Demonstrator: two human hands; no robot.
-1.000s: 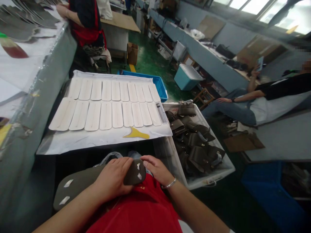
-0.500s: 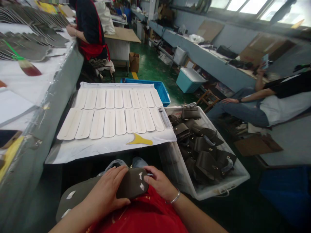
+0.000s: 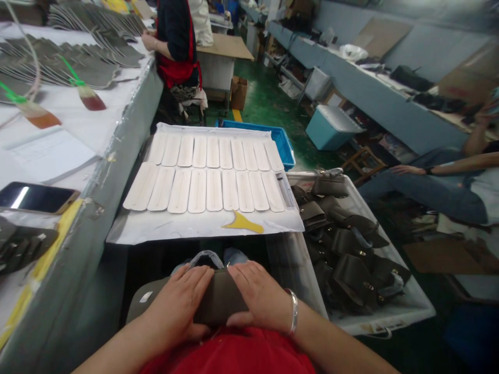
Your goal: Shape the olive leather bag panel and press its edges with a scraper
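A dark olive leather piece [image 3: 218,301] lies across my lap over my red apron [image 3: 234,358]. My left hand [image 3: 177,306] presses flat on its left part, and my right hand [image 3: 261,298], with a silver bracelet at the wrist, presses on its right end. Both palms face down with the fingers together on the leather. A small white patch [image 3: 146,296] shows on the piece's far left end. Just beyond my hands sits a white sheet [image 3: 163,228] carrying two rows of several cream strips [image 3: 206,189] and a yellow scraper [image 3: 242,223].
A clear bin [image 3: 390,317] of dark leather parts stands at my right. The grey workbench [image 3: 78,234] on my left holds a phone [image 3: 37,197], brushes [image 3: 88,96] and stacked leather pieces. A person in a red apron [image 3: 177,47] works ahead; another person's arm [image 3: 448,169] reaches in at right.
My right hand moved from the piece's tip onto its top, covering the end. The left hand stayed pressing. The view swung left, showing more of the workbench.
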